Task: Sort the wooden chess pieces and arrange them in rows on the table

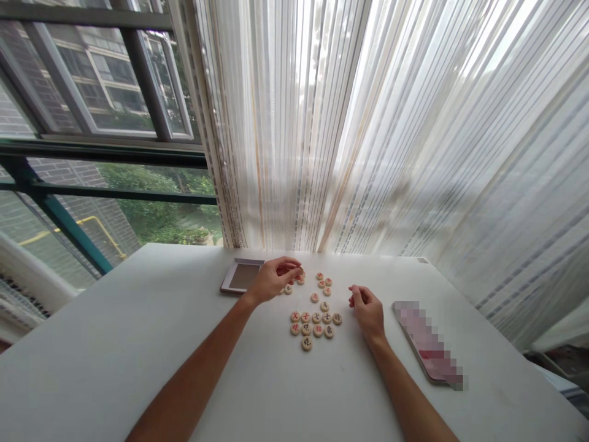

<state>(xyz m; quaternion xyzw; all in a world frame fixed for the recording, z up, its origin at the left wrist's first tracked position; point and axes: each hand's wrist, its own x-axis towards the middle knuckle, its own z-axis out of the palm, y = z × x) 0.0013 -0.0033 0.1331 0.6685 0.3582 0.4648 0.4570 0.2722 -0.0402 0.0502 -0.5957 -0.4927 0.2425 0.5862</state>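
My left hand (275,279) reaches over the far-left part of a group of round wooden xiangqi pieces (307,344), its fingers pinched on one xiangqi piece (299,272). Just beneath its fingers lie other pieces, partly covered by the hand. My right hand (369,310) hovers right of the group, fingers curled; whatever is inside, if anything, is hidden. Nearer to me, several pieces with red or black characters form two rows, with a single black piece below them. Between the hands, a few red pieces (321,283) are scattered loosely.
An open shallow box or lid (242,275) lies behind my left hand near the table's far edge. On the right rests a flat pink, blurred-out object (427,344). The white table (138,319) borders a striped curtain (294,153) and a window at the left.
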